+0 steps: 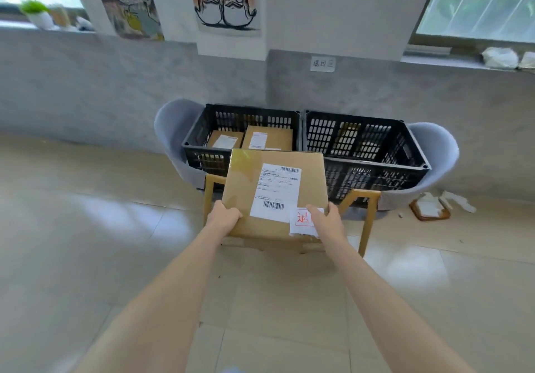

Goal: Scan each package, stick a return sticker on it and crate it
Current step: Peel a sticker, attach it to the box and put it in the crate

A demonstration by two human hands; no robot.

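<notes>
I hold a flat brown cardboard package [246, 187] out in front of me with both hands, just before the crates. My left hand [224, 216] grips its near left corner and my right hand [325, 219] grips its near right corner. A white shipping label [276, 190] with barcodes covers its top, and a white return sticker [302, 222] with a red mark sits at the near right corner, partly under my right fingers. The left black crate [197, 144] holds two brown packages [267, 138]. The right black crate [417, 152] shows nothing inside.
Both crates rest on grey chairs [170, 129] with wooden legs [367, 222], against a grey wall. A small paper sign [322, 63] hangs above them. A wooden tray with torn paper [430, 209] lies on the tiled floor at the right. Posters and windows are higher up.
</notes>
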